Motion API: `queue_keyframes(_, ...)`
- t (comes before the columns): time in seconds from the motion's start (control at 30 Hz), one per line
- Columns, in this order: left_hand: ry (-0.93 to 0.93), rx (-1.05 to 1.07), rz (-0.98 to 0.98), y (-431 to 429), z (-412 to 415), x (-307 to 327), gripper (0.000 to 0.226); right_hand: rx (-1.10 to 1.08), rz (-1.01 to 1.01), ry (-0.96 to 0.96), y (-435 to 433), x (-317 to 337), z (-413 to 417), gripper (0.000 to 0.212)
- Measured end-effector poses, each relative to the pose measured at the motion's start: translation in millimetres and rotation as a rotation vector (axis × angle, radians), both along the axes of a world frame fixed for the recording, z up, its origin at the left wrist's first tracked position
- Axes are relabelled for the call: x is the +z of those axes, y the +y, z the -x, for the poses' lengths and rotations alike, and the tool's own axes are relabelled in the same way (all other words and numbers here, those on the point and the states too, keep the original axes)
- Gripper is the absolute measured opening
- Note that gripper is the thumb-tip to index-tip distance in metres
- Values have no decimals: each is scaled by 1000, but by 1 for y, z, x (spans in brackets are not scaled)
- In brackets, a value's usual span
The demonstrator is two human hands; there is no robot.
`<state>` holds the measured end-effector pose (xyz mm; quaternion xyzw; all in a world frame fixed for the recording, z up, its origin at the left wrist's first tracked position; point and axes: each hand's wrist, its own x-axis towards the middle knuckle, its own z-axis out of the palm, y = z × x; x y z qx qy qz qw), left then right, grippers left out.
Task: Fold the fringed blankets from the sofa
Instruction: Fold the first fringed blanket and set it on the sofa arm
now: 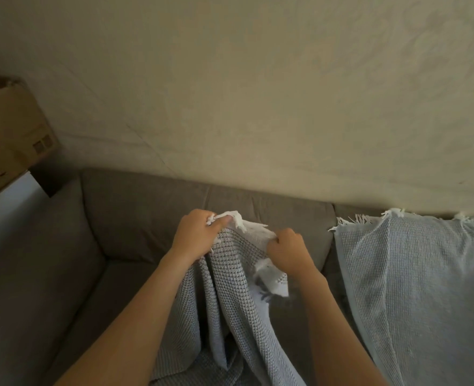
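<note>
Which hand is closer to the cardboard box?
Left. The left hand grips the grey blanket nearer the cardboard box, which sits up at the far left; the right hand grips the same blanket farther right.

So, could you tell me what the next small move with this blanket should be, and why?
Probably slide the right hand outward along the fringed edge, away from the left hand. Both grip the blanket close together, so it hangs bunched over the sofa; spreading the edge should let it fold flat.
</note>
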<state>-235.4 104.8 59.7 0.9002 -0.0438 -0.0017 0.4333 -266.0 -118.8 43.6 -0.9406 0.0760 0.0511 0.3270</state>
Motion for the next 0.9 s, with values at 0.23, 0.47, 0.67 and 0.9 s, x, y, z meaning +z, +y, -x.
queue_keyframes(0.23, 50, 59, -37, 4, -3, -20, 29, -107, -817, 184, 13, 30, 10, 19)
queue_keyframes(0.47, 302, 307, 200, 8, -5, -31, 57, -989, -1262, -231, 15, 23, 2, 25)
queue_keyframes(0.67, 276, -38, 276, -5, 13, -9, 29, -474, -954, -156, 40, 12, 19, 45)
queue_keyframes(0.9, 123, -276, 270, -12, 15, 10, 19, 85, -860, 10, 48, 1, 17, 39)
